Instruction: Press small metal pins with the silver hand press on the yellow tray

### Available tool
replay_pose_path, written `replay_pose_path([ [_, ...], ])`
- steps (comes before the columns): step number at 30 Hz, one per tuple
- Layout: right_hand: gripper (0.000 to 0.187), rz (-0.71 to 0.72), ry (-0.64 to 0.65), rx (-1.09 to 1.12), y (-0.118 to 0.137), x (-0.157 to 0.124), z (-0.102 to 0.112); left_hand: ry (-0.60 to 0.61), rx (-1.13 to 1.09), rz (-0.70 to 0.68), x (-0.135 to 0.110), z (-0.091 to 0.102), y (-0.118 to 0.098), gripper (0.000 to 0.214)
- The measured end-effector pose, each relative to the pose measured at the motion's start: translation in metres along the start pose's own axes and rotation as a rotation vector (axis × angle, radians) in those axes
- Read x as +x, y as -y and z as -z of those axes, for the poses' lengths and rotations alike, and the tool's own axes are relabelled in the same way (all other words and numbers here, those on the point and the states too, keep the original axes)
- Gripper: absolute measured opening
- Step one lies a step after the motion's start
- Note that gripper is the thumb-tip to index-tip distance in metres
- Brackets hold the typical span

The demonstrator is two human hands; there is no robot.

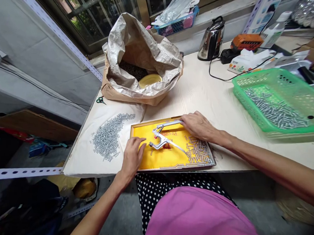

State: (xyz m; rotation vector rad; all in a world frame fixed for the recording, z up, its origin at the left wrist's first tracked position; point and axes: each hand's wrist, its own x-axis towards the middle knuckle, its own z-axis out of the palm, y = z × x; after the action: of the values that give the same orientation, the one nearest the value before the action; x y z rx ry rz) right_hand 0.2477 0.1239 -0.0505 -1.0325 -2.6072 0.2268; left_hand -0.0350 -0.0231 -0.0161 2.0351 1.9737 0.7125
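A shallow yellow tray (pixel 159 162) lies at the table's near edge. On it sits a silver hand press tool (pixel 163 139) and a heap of small metal pins (pixel 199 152) at the tray's right end. My right hand (pixel 196 125) is closed over the tool's upper handle. My left hand (pixel 132 156) rests on the tray's left part, fingers curled together just left of the tool's jaw; whether they pinch a pin is hidden.
A pile of metal pins (pixel 109 136) lies on white cloth left of the tray. A paper sack (pixel 141 60) stands behind, small scissors (pixel 101 100) beside it. A green basket (pixel 280 100) of pins sits right, a kettle (pixel 211 39) and cables behind.
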Motion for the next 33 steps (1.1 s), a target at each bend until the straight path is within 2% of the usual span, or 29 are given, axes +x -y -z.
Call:
replay_pose_path([
  [1, 0.03, -0.023, -0.021, 0.006, -0.007, -0.002, 0.005, 0.013, -0.062, 0.144, -0.002, -0.002, 0.002, 0.019],
  [3, 0.031, -0.071, -0.057, 0.008, -0.018, -0.005, 0.013, 0.113, -0.218, 0.374, -0.007, -0.01, -0.001, 0.015],
  [5, 0.032, -0.113, -0.089, 0.005, -0.024, -0.008, 0.021, 0.242, -0.451, 0.514, -0.012, -0.021, -0.013, 0.015],
  [7, 0.033, -0.136, -0.119, 0.011, -0.026, -0.011, 0.025, 0.32, -0.724, 0.58, -0.014, -0.028, -0.026, 0.025],
  [8, 0.033, -0.139, -0.132, 0.016, -0.026, -0.013, 0.026, 0.311, -0.825, 0.589, -0.012, -0.029, -0.029, 0.029],
  [10, 0.033, -0.131, -0.152, 0.029, -0.025, -0.015, 0.025, 0.172, -0.862, 0.561, 0.0, -0.024, -0.024, 0.033],
  [13, 0.034, -0.079, -0.139, 0.061, -0.021, -0.017, 0.015, -0.148, -0.518, 0.471, 0.029, -0.002, 0.015, 0.024],
  [15, 0.034, -0.023, -0.11, 0.099, -0.015, -0.015, 0.005, -0.25, -0.205, 0.476, 0.047, 0.014, 0.051, 0.019],
  [16, 0.033, 0.005, -0.095, 0.121, -0.011, -0.014, 0.0, -0.251, -0.048, 0.459, 0.055, 0.02, 0.068, 0.019],
  [19, 0.032, 0.071, -0.051, 0.176, 0.002, -0.007, -0.015, -0.105, 0.341, 0.382, 0.068, 0.029, 0.106, 0.022],
  [22, 0.031, 0.105, -0.006, 0.212, 0.013, 0.003, -0.026, 0.087, 0.567, 0.283, 0.073, 0.028, 0.125, 0.026],
  [29, 0.027, 0.103, 0.068, 0.211, 0.02, 0.021, -0.038, 0.315, 0.714, 0.022, 0.083, 0.034, 0.139, 0.027],
  [33, 0.029, 0.124, 0.107, 0.209, 0.019, 0.025, -0.042, 0.319, 0.732, -0.052, 0.082, 0.035, 0.149, 0.026],
])
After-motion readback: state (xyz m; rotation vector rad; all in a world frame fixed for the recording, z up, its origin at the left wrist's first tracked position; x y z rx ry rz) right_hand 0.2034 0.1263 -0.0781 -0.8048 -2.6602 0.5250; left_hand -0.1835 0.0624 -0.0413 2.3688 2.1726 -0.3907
